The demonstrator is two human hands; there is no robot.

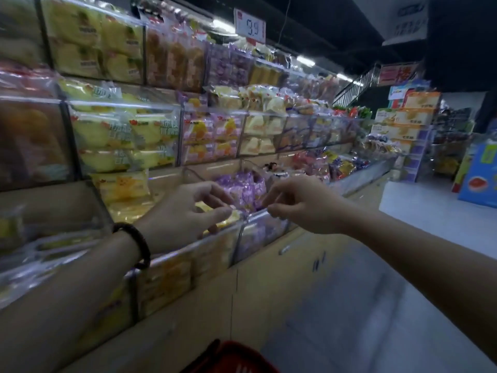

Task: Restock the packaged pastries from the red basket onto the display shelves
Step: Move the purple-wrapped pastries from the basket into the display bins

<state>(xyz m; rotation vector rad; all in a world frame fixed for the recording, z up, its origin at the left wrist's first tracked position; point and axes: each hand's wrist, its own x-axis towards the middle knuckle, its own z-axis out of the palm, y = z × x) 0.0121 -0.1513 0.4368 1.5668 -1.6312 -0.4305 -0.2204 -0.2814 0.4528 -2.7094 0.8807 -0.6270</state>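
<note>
Stock position, as I read it from the head camera:

1. Left hand: reached out over the lowest bin, dark bead bracelet on the wrist. The fingers are loose and spread, released, and grasp nothing that I can make out. A yellow packet lies just beyond the fingertips.
2. Right hand: reached in from the right, knuckles up, fingers bent downward with the tips at the clear front rail of the bin. Motion blur smears the fingertips, so I cannot tell whether they pinch anything or only touch the rail.
3. Purple packaged pastries: heaped in the lowest bin, between and just behind the two hands.
4. Yellow packaged pastries: in the next compartment to the left, stacked against the back.
5. Display shelves: three tiers behind clear fronts, filled with yellow, orange and purple packets.
6. Red basket: at the bottom edge of the view, below the hands and in front of the pale cupboard doors. Only its rim shows, so I log no contents.
7. Price sign: hanging above the top tier, reading 9.9.
8. Stacked cartons: far right, well apart from the bins.
</note>
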